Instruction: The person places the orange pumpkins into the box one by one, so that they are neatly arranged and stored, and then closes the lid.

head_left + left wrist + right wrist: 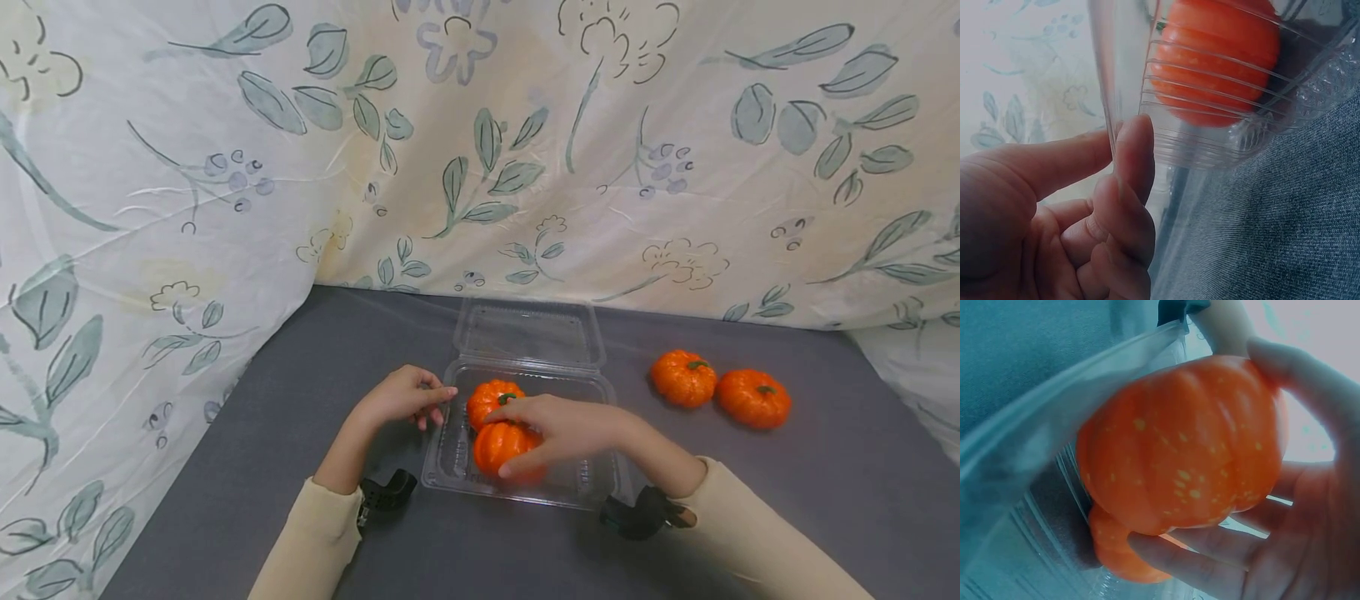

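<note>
Beneath both hands, a clear plastic clamshell container [573, 387] lies with its lid [528, 329] folded back. My left hand [408, 394] pinches the container's left rim between thumb and index finger, as the left wrist view shows. Fingers and thumb of my right hand [558, 427] grip an orange toy pumpkin [495, 450] over the front part of the container. Just behind it sits another orange pumpkin [487, 400] with a green stem, inside the container. The right wrist view shows the held pumpkin [1179, 444] large, with yellow flecks, partly covering the other pumpkin [1122, 553].
Two more orange pumpkins, one left [682, 379] and one right [753, 398], stand side by side on the dark grey cloth to the right of the container. A floral curtain [480, 167] hangs along the back and left. Each wrist wears a black strap mount.
</note>
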`<state>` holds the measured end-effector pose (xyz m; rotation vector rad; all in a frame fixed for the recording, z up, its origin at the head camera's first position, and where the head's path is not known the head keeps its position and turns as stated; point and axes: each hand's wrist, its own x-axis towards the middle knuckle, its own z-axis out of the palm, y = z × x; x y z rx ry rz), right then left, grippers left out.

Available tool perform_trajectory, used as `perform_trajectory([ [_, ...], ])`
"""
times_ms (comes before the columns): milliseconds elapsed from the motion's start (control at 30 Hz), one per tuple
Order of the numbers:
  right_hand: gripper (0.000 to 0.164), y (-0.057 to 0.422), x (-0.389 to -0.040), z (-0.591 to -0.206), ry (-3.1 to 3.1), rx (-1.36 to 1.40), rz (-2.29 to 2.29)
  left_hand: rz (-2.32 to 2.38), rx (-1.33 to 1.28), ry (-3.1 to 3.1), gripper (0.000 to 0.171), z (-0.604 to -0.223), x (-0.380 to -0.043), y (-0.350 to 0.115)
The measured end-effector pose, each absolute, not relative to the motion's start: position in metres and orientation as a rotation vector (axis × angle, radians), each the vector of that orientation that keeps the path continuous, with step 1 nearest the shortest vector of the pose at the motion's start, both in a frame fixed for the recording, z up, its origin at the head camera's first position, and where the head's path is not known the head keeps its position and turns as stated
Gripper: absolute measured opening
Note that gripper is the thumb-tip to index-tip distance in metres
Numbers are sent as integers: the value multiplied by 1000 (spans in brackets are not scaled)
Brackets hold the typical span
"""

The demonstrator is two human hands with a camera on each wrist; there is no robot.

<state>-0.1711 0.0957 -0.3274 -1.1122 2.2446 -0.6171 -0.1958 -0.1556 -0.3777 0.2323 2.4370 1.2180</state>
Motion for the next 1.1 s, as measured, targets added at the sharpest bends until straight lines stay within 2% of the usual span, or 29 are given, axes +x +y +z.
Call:
perform_trajectory([
  [700, 56, 93, -169, -332, 2241, -1161, -594, 1196, 280, 2367, 27, -373, -194, -163],
  [933, 45, 92, -168, -334, 2261, -1121, -620, 1207, 331, 2322, 26, -374, -193, -164],
  [1100, 44, 93, -166, -335, 2284, -1129, -611, 1214, 349, 2318, 27, -373, -192, -165],
])
